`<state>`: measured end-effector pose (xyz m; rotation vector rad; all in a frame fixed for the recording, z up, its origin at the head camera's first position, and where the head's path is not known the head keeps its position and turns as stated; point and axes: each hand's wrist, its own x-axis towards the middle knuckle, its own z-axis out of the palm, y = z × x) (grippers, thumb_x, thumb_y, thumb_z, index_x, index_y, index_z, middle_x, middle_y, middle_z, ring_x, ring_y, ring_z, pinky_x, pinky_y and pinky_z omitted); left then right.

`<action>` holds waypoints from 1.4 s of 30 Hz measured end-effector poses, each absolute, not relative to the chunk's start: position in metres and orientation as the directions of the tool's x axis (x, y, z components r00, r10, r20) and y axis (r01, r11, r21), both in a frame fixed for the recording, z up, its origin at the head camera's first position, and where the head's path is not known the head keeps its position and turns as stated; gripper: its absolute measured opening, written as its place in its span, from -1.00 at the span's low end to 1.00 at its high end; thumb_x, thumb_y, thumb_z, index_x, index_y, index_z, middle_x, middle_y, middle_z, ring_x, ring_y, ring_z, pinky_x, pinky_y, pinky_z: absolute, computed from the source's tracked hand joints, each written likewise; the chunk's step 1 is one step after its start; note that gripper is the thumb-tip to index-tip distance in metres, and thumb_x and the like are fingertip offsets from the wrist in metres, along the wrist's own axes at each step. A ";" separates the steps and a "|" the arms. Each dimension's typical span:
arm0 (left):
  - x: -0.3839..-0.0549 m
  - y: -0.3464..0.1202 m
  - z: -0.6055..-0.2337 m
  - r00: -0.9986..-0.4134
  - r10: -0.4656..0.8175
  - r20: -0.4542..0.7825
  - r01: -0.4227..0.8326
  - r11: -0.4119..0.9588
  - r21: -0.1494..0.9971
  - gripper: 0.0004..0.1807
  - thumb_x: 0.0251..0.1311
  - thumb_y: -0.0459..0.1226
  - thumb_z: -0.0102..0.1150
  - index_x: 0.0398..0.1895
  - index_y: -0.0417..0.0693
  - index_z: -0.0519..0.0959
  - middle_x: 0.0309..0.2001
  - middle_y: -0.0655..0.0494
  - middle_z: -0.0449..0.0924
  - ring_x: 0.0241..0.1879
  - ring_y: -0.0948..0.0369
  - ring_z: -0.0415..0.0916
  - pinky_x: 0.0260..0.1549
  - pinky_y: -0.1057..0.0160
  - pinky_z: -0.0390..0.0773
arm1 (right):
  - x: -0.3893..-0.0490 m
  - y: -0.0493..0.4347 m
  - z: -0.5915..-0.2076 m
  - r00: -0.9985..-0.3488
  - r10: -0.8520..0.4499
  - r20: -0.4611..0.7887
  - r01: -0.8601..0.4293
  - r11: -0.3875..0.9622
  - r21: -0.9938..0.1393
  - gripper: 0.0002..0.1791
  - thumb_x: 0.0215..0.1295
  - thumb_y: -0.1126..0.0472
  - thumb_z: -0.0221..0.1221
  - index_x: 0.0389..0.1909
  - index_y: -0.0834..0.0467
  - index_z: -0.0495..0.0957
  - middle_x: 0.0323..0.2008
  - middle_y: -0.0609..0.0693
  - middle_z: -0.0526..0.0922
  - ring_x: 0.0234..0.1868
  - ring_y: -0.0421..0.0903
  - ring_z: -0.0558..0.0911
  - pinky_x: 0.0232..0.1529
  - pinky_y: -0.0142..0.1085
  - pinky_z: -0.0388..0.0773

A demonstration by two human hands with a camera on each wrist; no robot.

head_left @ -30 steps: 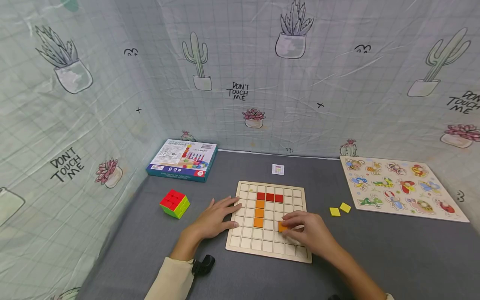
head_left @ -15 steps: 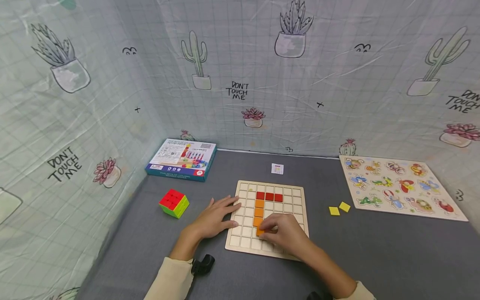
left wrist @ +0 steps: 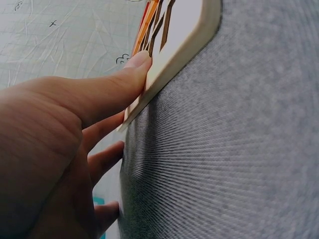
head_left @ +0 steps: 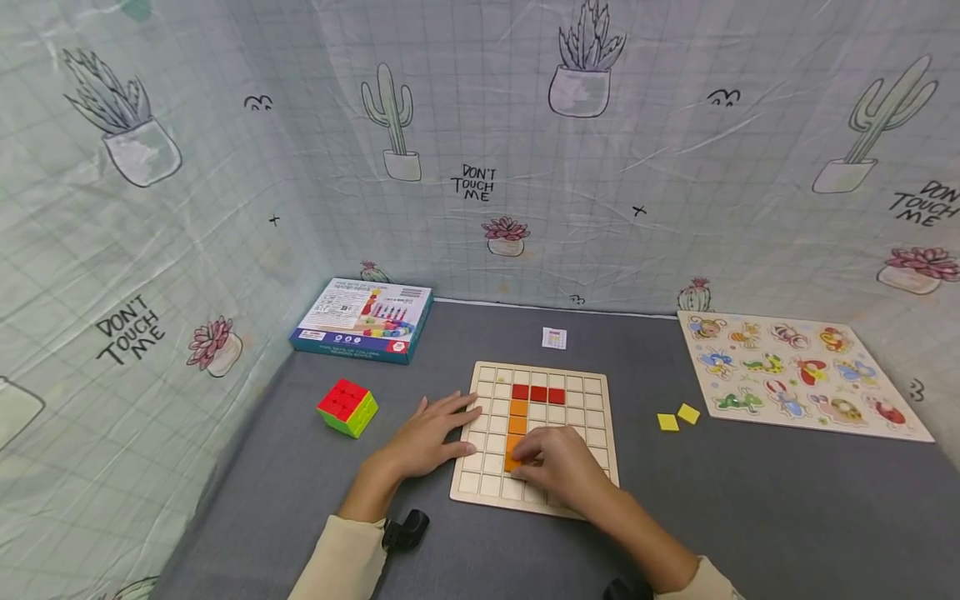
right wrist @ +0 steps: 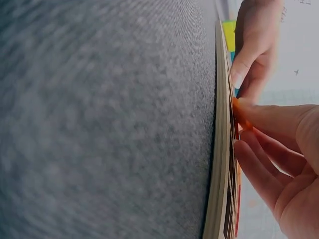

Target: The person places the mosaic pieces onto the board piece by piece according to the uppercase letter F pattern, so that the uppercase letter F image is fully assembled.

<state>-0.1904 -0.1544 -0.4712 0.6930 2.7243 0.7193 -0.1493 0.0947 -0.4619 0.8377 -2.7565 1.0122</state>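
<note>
A light wooden grid board (head_left: 487, 486) lies on the grey cloth. Three red tiles (head_left: 538, 393) form a row near its far side, and a column of orange tiles (head_left: 517, 407) runs toward me from the row's left end. My right hand (head_left: 564, 467) pinches an orange tile (head_left: 512, 463) between thumb and fingers at the near end of that column; in the right wrist view the tile (right wrist: 240, 113) is tilted against the board. With fingers spread, my left hand (head_left: 426, 437) rests on the board's left edge, its thumb (left wrist: 119, 89) on top in the left wrist view.
Two yellow tiles (head_left: 668, 422) lie right of the board. Beyond them is an insect picture board (head_left: 795, 375). A red and green puzzle cube (head_left: 348, 407) sits at left, with a flat box (head_left: 363, 321) behind it. A small printed card (head_left: 554, 337) lies behind the board.
My right hand has carried the orange tile leftward across the board to the near end of the orange column. My left hand has stayed in place.
</note>
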 end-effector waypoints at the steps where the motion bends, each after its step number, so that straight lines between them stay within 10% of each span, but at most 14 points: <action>1: -0.190 -0.154 -0.471 -0.858 0.502 -0.107 0.384 0.767 0.515 -0.32 0.37 -0.02 0.24 0.51 0.04 0.36 0.61 0.04 0.17 0.64 -0.08 0.02 0.54 -0.44 -0.21 | -0.149 0.094 -0.462 -0.846 -0.463 0.263 -0.524 0.636 -0.567 -0.85 -0.02 0.32 0.54 -0.38 0.15 0.82 -0.35 -0.07 0.83 -0.27 -0.19 0.78 -0.25 -0.43 0.70; 42: -0.190 -0.153 -0.472 -0.858 0.503 -0.103 0.391 0.770 0.505 -0.32 0.36 -0.02 0.24 0.51 0.05 0.36 0.61 0.05 0.18 0.64 -0.07 0.02 0.54 -0.43 -0.19 | -0.145 0.094 -0.464 -0.856 -0.453 0.247 -0.511 0.676 -0.532 -0.89 -0.04 0.30 0.55 -0.44 0.15 0.83 -0.33 -0.04 0.86 -0.19 -0.12 0.84 -0.13 -0.23 0.76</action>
